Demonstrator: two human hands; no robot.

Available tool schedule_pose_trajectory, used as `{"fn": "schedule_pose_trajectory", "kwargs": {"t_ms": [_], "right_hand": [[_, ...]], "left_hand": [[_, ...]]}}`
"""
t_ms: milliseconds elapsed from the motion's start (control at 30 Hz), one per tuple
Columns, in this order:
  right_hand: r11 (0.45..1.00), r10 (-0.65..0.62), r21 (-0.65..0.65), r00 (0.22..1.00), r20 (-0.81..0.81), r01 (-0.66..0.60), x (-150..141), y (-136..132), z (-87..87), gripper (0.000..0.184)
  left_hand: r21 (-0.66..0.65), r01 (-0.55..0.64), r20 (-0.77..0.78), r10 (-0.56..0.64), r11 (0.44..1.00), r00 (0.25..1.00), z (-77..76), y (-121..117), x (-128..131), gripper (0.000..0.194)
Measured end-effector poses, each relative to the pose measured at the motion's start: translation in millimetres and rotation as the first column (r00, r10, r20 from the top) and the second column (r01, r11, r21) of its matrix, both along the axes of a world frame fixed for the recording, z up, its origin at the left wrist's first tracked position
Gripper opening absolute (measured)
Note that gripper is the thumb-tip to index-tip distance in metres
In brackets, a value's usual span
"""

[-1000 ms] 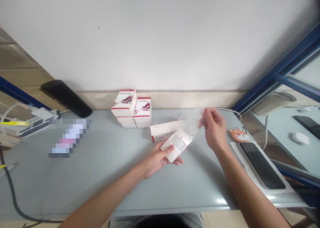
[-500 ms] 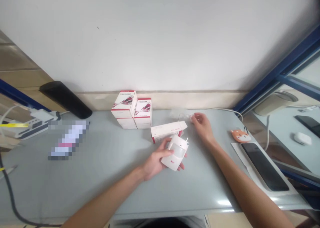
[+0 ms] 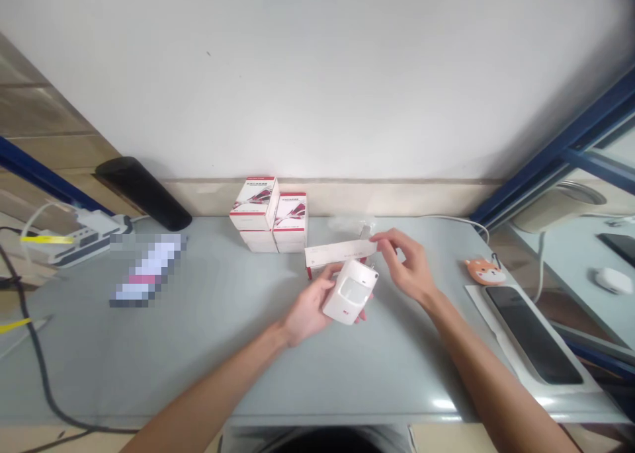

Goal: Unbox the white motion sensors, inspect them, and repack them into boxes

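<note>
My left hand (image 3: 310,307) is wrapped round a white motion sensor (image 3: 350,293) with a pale rounded window and a small red mark on its front. It is held tilted above the desk. Just behind it stands a white and red carton (image 3: 337,251), partly hidden by the sensor. The fingers of my right hand (image 3: 404,261) are pinched at the carton's right end. A crumpled clear plastic bag (image 3: 352,224) lies behind the carton, near the wall.
Several white and red boxes (image 3: 268,215) are stacked by the wall. To the left are a black cylinder (image 3: 143,192), a power strip (image 3: 89,238) and a blurred-out screen (image 3: 149,271). To the right lie a phone (image 3: 533,334) and an orange animal-faced case (image 3: 486,272).
My right hand has come off the plastic bag and moved toward me to the carton's end. The carton has tilted slightly. My left hand still holds the sensor.
</note>
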State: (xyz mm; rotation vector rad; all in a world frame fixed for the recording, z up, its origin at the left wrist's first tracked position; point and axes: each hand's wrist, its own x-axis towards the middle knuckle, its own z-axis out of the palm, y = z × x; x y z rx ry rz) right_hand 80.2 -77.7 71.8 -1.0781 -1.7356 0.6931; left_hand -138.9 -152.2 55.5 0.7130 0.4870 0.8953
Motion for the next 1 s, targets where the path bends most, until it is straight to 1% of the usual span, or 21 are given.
{"fn": "schedule_pose_trajectory", "kwargs": {"t_ms": [33, 67, 133, 167, 233, 267, 300, 433, 500, 567, 600, 667, 733, 800, 900, 1000], "right_hand": [[0.993, 0.073, -0.091, 0.997, -0.006, -0.073, -3, -5, 5.5, 0.028], [0.974, 0.134, -0.183, 0.991, -0.023, -0.136, -5, -8, 9.5, 0.031], [0.907, 0.218, -0.353, 0.973, -0.076, -0.231, -9, -13, 13.4, 0.038], [0.869, 0.243, -0.416, 0.964, -0.109, -0.267, -10, -13, 13.9, 0.041], [0.807, 0.266, -0.495, 0.947, -0.18, -0.321, -12, -14, 13.3, 0.046], [0.791, 0.26, -0.513, 0.942, -0.213, -0.334, -13, -14, 12.8, 0.047], [0.787, 0.243, -0.519, 0.94, -0.238, -0.335, -14, -14, 12.3, 0.048], [0.823, 0.135, -0.493, 0.941, -0.309, -0.28, -16, -14, 12.4, 0.049], [0.853, 0.035, -0.473, 0.928, -0.371, -0.221, -12, -10, 12.6, 0.049], [0.891, -0.102, -0.437, 0.887, -0.451, -0.12, -2, 0, 11.9, 0.049], [0.91, -0.167, -0.41, 0.853, -0.494, -0.06, 4, 6, 11.1, 0.049], [0.93, -0.235, -0.368, 0.792, -0.564, 0.014, 17, 19, 8.9, 0.048], [0.929, -0.272, -0.365, 0.769, -0.579, 0.053, 28, 30, 6.7, 0.048], [0.926, -0.301, -0.37, 0.747, -0.592, 0.079, 38, 38, 5.6, 0.047], [0.92, -0.364, -0.36, 0.683, -0.634, 0.156, 56, 45, 6.8, 0.045], [0.887, -0.454, -0.39, 0.62, -0.64, 0.247, 78, 51, 8.8, 0.043]], "left_hand": [[-0.006, -0.01, -0.006, 0.01, 1.0, 1.0, 0.6, -1, 1, 0.041], [-0.012, -0.019, -0.018, 0.019, 1.0, 1.0, 0.8, -2, 1, 0.042], [-0.021, -0.05, -0.047, 0.049, 0.999, 0.998, 0.4, -4, 1, 0.045], [-0.019, -0.071, -0.054, 0.07, 0.997, 0.996, 0.2, -5, 1, 0.046], [-0.018, -0.112, -0.06, 0.11, 0.994, 0.992, 0.7, -7, 2, 0.047], [-0.022, -0.125, -0.064, 0.123, 0.992, 0.99, 1.5, -7, 2, 0.047], [-0.024, -0.137, -0.07, 0.135, 0.99, 0.988, 2.6, -7, 2, 0.048], [0.004, -0.158, -0.111, 0.157, 0.987, 0.981, 6.1, -4, 2, 0.049], [0.014, -0.111, -0.125, 0.112, 0.994, 0.986, 4.5, -1, 0, 0.051], [0.007, -0.034, -0.141, 0.034, 0.999, 0.989, 0.1, 2, -1, 0.054], [0.003, -0.001, -0.153, 0.001, 1.0, 0.988, -2.6, 3, -1, 0.054], [-0.007, 0.036, -0.193, -0.037, 0.999, 0.98, -7.3, 5, -1, 0.054], [0.002, 0.04, -0.246, -0.038, 0.999, 0.969, -9.6, 7, -1, 0.052], [0.037, 0.034, -0.329, -0.02, 0.999, 0.944, -9.4, 9, -3, 0.051], [0.074, 0.029, -0.45, 0.007, 0.997, 0.893, -7.0, 10, -9, 0.046], [0.054, 0.06, -0.493, -0.026, 0.997, 0.87, -5.0, 9, -12, 0.043]]}}
